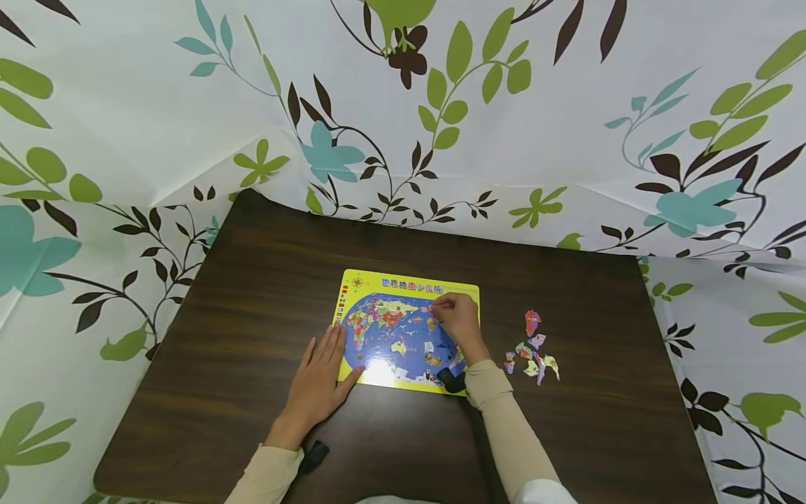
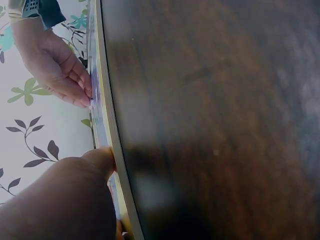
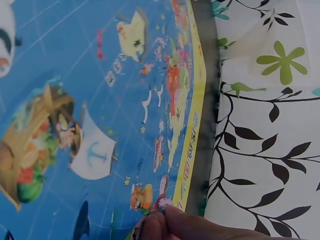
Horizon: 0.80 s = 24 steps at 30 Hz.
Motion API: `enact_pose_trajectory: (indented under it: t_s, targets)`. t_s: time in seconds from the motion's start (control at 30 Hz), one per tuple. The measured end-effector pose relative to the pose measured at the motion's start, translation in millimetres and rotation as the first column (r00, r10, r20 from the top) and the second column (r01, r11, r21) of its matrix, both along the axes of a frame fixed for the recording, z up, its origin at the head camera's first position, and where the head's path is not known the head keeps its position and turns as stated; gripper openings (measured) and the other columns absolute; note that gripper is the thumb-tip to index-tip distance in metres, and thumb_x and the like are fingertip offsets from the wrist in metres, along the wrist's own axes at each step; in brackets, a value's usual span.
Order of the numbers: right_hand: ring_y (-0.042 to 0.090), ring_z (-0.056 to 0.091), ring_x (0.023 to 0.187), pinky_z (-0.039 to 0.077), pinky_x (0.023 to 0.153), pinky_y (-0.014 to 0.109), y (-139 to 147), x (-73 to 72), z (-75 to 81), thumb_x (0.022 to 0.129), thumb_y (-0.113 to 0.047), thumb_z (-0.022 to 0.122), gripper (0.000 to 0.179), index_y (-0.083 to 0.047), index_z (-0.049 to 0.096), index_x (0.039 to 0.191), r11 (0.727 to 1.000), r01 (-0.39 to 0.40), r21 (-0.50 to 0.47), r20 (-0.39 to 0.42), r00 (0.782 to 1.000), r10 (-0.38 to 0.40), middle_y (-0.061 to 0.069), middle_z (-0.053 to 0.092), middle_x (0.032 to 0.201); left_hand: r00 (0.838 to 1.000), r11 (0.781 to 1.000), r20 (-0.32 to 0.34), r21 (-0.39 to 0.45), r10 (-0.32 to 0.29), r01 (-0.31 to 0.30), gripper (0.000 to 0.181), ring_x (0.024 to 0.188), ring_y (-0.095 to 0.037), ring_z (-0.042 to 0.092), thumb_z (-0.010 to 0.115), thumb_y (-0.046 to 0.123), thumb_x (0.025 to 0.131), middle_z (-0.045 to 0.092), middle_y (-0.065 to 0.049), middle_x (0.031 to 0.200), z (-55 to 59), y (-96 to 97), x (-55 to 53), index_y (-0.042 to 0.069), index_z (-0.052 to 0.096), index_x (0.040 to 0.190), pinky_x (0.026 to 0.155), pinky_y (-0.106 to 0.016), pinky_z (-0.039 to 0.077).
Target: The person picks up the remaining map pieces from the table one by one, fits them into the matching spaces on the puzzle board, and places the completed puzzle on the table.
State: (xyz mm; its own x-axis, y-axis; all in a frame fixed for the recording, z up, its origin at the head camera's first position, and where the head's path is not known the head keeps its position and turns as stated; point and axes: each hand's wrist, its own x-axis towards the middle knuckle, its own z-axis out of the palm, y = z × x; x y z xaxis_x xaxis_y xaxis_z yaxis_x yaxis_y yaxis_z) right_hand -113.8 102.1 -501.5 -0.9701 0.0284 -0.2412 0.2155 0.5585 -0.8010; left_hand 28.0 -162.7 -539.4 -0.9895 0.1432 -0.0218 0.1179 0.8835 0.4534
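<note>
A world map puzzle board [image 1: 371, 276] with a yellow border lies on the table. My left hand [image 1: 317, 388] rests on its left edge with the fingers straight; in the left wrist view the thumb [image 2: 101, 161] touches the rim. Over the upper right of the map is my right hand [image 1: 461, 323]. Between thumb and fingertips it pinches a small pinkish puzzle piece [image 3: 164, 202], at the map surface beside the yellow border. The fingers cover part of this piece, and I cannot tell whether it sits in a slot.
Right of the board lies a loose cluster of several puzzle pieces, with a red piece [image 1: 532, 321] at its top and a cream piece [image 1: 552, 366] at its right. The dark wooden table [image 1: 252, 294] meets a leaf-patterned sheet [image 1: 541, 140] at its back edge.
</note>
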Motion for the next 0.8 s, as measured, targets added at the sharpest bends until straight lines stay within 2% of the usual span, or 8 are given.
enact_pose_trajectory:
  t_s: [0.17,0.3,0.43,0.8]
  targets:
    - [0.022,0.071,0.077,0.06,0.071,0.035,0.0,-0.8,1.5,0.096,-0.007,0.074,0.01,0.002,0.078,0.097,1.0,-0.007,0.015,0.036,0.999,0.006,0.013,0.074,0.089,1.0,1.0,-0.01,0.006,-0.004,0.004,0.086,0.158,-0.033,0.019,0.057,0.053,0.101,0.024,-0.016,0.17,0.0,0.8,0.4,0.001,0.027,0.163,0.127,-0.053,0.007]
    - [0.022,0.069,0.078,0.058,0.069,0.035,-1.7,-1.1,0.6,0.097,-0.007,0.073,0.011,0.002,0.079,0.096,0.999,-0.031,0.036,0.016,0.999,0.03,0.013,0.074,0.09,1.0,1.0,0.02,-0.01,-0.006,0.006,0.087,0.158,-0.031,0.016,0.057,0.054,0.101,0.02,-0.014,0.171,0.6,0.6,-0.6,0.003,0.024,0.163,0.127,-0.053,0.007]
    - [0.022,0.068,0.077,0.057,0.068,0.035,-5.0,0.0,-0.4,0.097,-0.008,0.073,0.011,0.0,0.08,0.095,0.999,-0.011,0.045,0.006,1.0,0.011,0.012,0.073,0.089,0.999,1.0,0.049,-0.021,-0.005,0.006,0.088,0.159,-0.03,0.014,0.056,0.055,0.101,0.017,-0.012,0.171,2.8,0.0,-1.3,0.003,0.022,0.164,0.128,-0.053,0.007]
    - [0.019,0.066,0.069,0.055,0.062,0.032,-12.8,2.4,-0.3,0.094,-0.01,0.077,0.01,-0.001,0.077,0.088,0.997,0.039,0.061,-0.059,0.998,-0.035,0.009,0.071,0.079,0.999,1.0,0.044,-0.025,-0.009,0.01,0.088,0.159,-0.03,0.014,0.056,0.054,0.101,0.017,-0.012,0.171,3.4,-0.6,-0.7,0.003,0.022,0.164,0.127,-0.053,0.007]
